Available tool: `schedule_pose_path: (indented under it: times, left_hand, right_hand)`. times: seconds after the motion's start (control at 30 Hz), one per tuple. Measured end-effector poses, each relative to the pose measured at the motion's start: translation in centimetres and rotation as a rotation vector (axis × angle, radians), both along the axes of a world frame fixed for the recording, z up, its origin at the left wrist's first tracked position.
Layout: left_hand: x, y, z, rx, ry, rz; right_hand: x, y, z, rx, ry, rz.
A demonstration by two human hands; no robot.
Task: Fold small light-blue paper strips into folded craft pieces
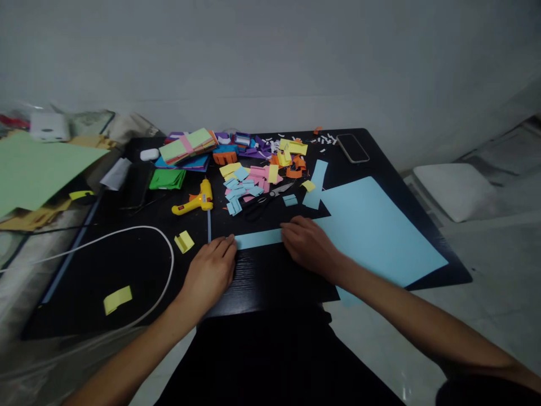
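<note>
A narrow strip of light blue paper (pixel 258 239) lies across the black table in front of me. My left hand (pixel 212 266) has its fingers closed at the strip's left end. At the other end, my right hand (pixel 305 243) bends its closed fingers over the paper; both thumbs are mostly hidden. A large light blue sheet (pixel 380 231) spreads out beside and under my right wrist, overhanging the front edge. Just beyond the strip lie scissors (pixel 279 190) with dark handles and a small folded blue piece (pixel 290 200).
A yellow glue gun (pixel 194 201) lies left of several folded paper pieces (pixel 243 189). Stacked coloured paper (pixel 190 145) and a phone (pixel 353 148) sit farther back. A white cable (pixel 172 256) loops at left, near yellow pieces (pixel 118 299). Another blue strip (pixel 316 183) lies behind the sheet.
</note>
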State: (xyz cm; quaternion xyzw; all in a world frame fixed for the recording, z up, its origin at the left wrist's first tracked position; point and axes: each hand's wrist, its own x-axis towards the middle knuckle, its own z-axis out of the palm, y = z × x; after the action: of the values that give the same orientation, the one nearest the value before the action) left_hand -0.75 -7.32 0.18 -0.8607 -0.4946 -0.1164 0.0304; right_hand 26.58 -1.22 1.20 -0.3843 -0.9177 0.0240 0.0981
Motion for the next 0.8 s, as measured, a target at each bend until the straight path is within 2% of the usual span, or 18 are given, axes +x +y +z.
schedule_pose_path:
  times: [0.17,0.27,0.37,0.53,0.6,0.8]
  left_hand:
    - [0.0,-0.1,-0.1,0.022,0.02,0.004]
    - [-0.3,-0.1,-0.2,0.042,0.044,-0.003]
    - [-0.5,-0.1,-0.3,0.05,0.045,0.001]
    - [-0.5,-0.2,-0.4,0.069,0.027,0.006]
    - [-0.4,-0.3,-0.5,0.061,0.021,0.011]
    - [-0.4,0.1,-0.4,0.028,-0.048,0.022]
  right_hand:
    - [-6.2,-0.4,-0.5,-0.064,0.016,0.236]
    - [-7.1,-0.5,-1.0,-0.077,0.014,0.218]
    - [-5.2,-0.3,-1.3,-0.07,0.006,0.145]
    - [0.7,-0.1,-1.4,-0.014,0.14,-0.075]
    - [2.5,0.0,-1.2,0.018,0.176,-0.116]
    - [3.8,0.5,-1.1,0.014,0.152,-0.124]
